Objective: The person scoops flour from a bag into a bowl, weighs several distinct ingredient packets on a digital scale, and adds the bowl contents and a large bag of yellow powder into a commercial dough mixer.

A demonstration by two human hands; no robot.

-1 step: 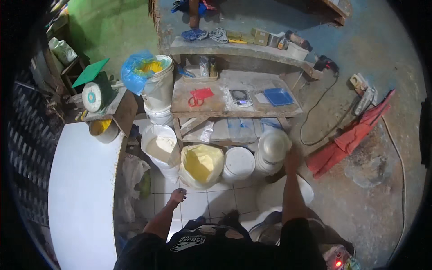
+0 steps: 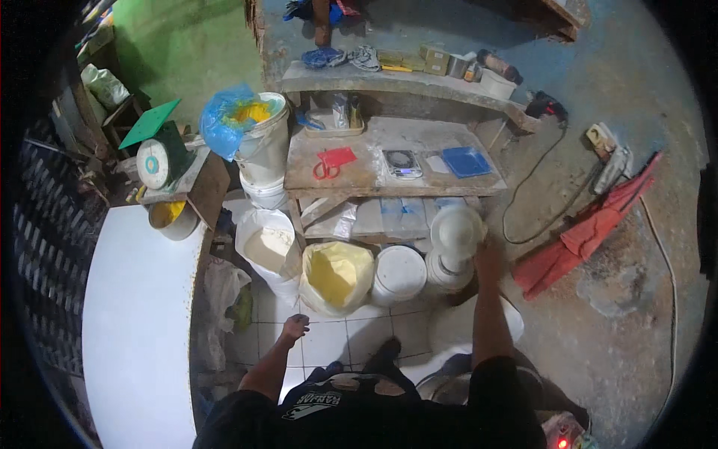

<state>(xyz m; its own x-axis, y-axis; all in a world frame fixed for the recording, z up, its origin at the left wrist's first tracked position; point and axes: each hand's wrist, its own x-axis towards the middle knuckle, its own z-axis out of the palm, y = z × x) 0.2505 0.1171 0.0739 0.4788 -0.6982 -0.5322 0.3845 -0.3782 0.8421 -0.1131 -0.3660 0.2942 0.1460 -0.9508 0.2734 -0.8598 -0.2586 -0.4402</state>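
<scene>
Lifting a white lid (image 2: 456,228) with the right hand (image 2: 490,258) gripping its edge.
It could slip into the bucket (image 2: 447,273); the left hand (image 2: 295,326) hangs loosely curled, holding nothing.

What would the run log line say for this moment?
right hand: lifting white bucket lid | left hand: free above tiled floor | nearby: yellow powder bag, lidded white bucket

Light is falling from above onto the middle of the room, and the white tabletop (image 2: 127,329) is shining bright. The corners are going black. Straight edges are bending near the rim. The white lid (image 2: 456,228) is looking blurry and washed out.
</scene>
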